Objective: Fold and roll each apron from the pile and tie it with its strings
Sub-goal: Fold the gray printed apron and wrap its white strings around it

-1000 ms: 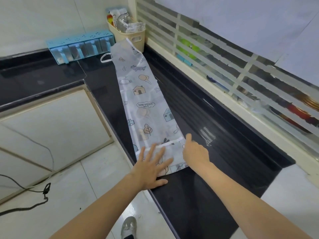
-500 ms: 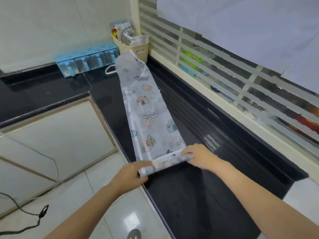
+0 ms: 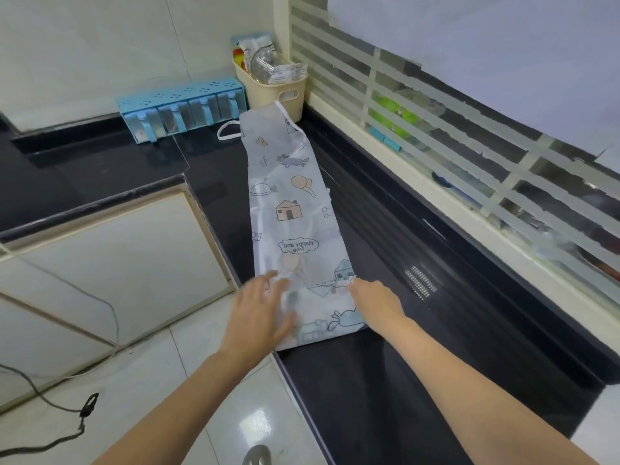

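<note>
A pale grey apron (image 3: 292, 209) with cartoon prints lies as a long narrow strip on the black countertop (image 3: 385, 380). Its far end reaches the beige basket, and a white strap loop (image 3: 227, 132) sticks out there on the left. Its near end is turned over into a flat fold (image 3: 325, 317) at the counter's front edge. My left hand (image 3: 258, 317), blurred, lies flat with spread fingers on the fold's left part. At the fold's right edge, the fingertips of my right hand (image 3: 377, 302) pinch the upper corner.
A beige basket (image 3: 280, 92) of packets stands in the far corner beside a blue spice rack (image 3: 181, 109). A striped frosted window (image 3: 469, 135) runs along the right. White cabinet doors (image 3: 110, 263) and tiled floor with a black cable (image 3: 70, 406) are on the left.
Half a second ago both hands gripped a tight roll at the near end. Now that end lies as a wider flat fold and my left hand is spread on it.
</note>
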Motion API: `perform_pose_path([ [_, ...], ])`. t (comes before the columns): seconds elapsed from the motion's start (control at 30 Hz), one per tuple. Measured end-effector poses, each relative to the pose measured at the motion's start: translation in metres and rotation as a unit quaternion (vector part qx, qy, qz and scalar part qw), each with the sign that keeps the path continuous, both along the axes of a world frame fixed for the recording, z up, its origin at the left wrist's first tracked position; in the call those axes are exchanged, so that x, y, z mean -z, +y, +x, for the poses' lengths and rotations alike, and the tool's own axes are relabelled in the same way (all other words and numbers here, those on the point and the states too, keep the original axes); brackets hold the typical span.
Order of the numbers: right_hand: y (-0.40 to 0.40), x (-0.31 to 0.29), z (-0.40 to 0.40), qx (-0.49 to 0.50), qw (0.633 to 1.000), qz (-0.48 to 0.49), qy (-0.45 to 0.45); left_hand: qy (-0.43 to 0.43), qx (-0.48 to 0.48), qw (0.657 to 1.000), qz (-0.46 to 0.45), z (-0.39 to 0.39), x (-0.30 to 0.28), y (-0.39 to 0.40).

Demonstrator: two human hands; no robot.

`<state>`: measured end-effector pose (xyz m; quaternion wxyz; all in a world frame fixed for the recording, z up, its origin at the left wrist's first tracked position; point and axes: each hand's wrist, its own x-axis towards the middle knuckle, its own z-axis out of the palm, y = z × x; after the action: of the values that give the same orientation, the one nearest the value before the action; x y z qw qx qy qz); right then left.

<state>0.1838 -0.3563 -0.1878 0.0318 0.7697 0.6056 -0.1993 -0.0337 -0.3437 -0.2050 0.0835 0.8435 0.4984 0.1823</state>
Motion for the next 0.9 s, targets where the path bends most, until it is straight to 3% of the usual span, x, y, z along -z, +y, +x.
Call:
perform_pose_path([
  [0.07,-0.002,0.006,-0.005,-0.011,0.999,-0.012,-0.038,0.185,0.147,0.972,-0.009,0.007,0.006,0.001],
  [0.13,-0.003,0.009,-0.005,-0.019,0.997,-0.013,-0.077,0.289,0.195,0.936,-0.042,0.010,0.009,0.006],
  [0.23,-0.007,0.010,-0.003,-0.013,0.993,0.007,-0.116,0.294,0.196,0.934,-0.044,0.013,0.015,0.007],
  [0.3,-0.011,0.009,-0.003,-0.031,0.982,0.106,-0.153,0.304,0.229,0.921,-0.089,0.010,0.019,0.010],
  [0.37,-0.016,0.009,0.001,-0.117,0.967,0.192,-0.122,0.296,0.226,0.918,-0.133,0.010,0.015,0.010],
  [0.47,-0.023,0.014,0.012,-0.293,0.953,0.072,-0.029,0.299,0.229,0.916,-0.136,0.012,0.012,0.012],
  [0.53,-0.023,0.006,0.019,-0.307,0.952,-0.015,-0.004,0.295,0.239,0.911,-0.161,0.007,0.004,0.018],
  [0.6,-0.018,0.000,0.029,-0.268,0.962,-0.009,0.047,0.233,0.213,0.925,-0.211,-0.002,-0.010,0.025],
  [0.7,-0.002,-0.007,0.035,-0.131,0.977,0.030,0.162,-0.012,0.041,0.948,-0.315,-0.015,-0.029,0.038],
  [0.8,0.022,-0.012,0.036,0.043,0.950,0.041,0.308,-0.186,-0.076,0.895,-0.398,-0.025,-0.033,0.061],
  [0.87,0.033,-0.012,0.034,0.131,0.919,0.054,0.368,-0.238,-0.125,0.852,-0.449,-0.026,-0.030,0.072],
  [0.9,0.038,-0.011,0.029,0.149,0.922,0.061,0.353,-0.241,-0.149,0.844,-0.455,-0.026,-0.029,0.076],
])
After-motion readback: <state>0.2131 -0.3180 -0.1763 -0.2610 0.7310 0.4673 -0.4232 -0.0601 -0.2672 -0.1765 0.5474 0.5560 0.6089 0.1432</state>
